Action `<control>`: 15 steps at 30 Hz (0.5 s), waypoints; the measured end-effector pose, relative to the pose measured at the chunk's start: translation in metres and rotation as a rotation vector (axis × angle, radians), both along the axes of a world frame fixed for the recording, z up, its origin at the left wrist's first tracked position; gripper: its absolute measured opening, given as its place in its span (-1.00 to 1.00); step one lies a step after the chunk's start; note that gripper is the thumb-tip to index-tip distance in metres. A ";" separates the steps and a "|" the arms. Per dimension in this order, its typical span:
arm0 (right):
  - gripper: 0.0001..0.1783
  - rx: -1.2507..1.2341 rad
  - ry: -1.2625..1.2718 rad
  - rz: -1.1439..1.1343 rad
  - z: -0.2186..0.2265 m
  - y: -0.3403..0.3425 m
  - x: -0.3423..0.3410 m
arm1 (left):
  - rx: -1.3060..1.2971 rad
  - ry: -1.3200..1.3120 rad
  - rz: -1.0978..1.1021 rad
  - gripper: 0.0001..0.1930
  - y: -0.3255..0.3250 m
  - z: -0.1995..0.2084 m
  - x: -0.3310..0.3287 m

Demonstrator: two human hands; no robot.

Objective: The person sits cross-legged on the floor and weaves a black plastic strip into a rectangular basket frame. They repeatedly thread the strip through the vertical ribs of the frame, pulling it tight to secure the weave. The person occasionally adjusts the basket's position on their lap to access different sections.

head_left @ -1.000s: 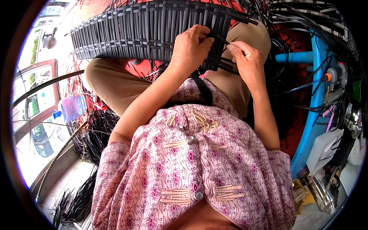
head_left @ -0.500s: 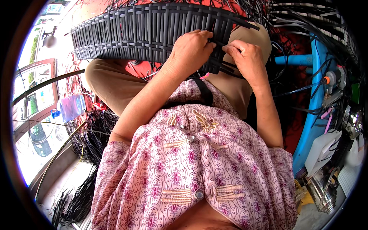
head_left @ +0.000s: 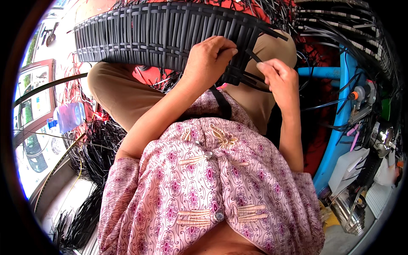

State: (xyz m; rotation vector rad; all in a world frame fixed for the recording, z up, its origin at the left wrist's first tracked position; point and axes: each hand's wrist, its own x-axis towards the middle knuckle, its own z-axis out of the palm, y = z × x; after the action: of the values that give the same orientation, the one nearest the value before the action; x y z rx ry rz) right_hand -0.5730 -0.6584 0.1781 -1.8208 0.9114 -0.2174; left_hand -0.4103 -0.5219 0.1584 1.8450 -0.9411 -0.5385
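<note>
A long, curved panel of woven black wicker strips lies across my lap, its right end over my right knee. My left hand is closed on the panel close to that end, its fingertips on the weave and partly hidden by the hand itself. Just right of the panel, my right hand pinches the end of a short black strip between thumb and forefinger. Several loose strip ends stick out of the panel's lower right corner.
On the right stands a blue plastic frame, with tools and a shiny metal flask beside it. Bundles of black strips lie on the left near a clear plastic bottle. More strips cover the red floor beyond the panel.
My right hand has drawn back right and down from the panel, and the strip it pinches now shows. My left hand stays on the panel. The whole view has shifted slightly.
</note>
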 end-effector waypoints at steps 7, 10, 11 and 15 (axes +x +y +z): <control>-0.82 0.018 -0.181 -0.086 0.010 0.031 -0.016 | -0.049 0.685 -0.185 -0.76 0.009 0.020 -0.015; -0.82 0.064 -0.196 -0.065 0.007 0.036 -0.013 | -0.048 0.771 -0.138 -0.78 0.011 0.019 -0.014; -0.80 0.108 -0.218 -0.047 0.007 0.037 -0.012 | -0.066 0.814 -0.111 -0.78 0.012 0.018 -0.013; -0.79 0.286 -0.282 -0.119 0.001 0.040 -0.008 | -0.095 0.837 -0.076 -0.78 0.016 0.013 -0.010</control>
State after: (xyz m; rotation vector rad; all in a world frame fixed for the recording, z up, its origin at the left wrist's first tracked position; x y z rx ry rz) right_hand -0.5812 -0.6187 0.1786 -1.4319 0.8055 -0.3879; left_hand -0.4207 -0.5060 0.1713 1.2951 -0.4482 -1.1683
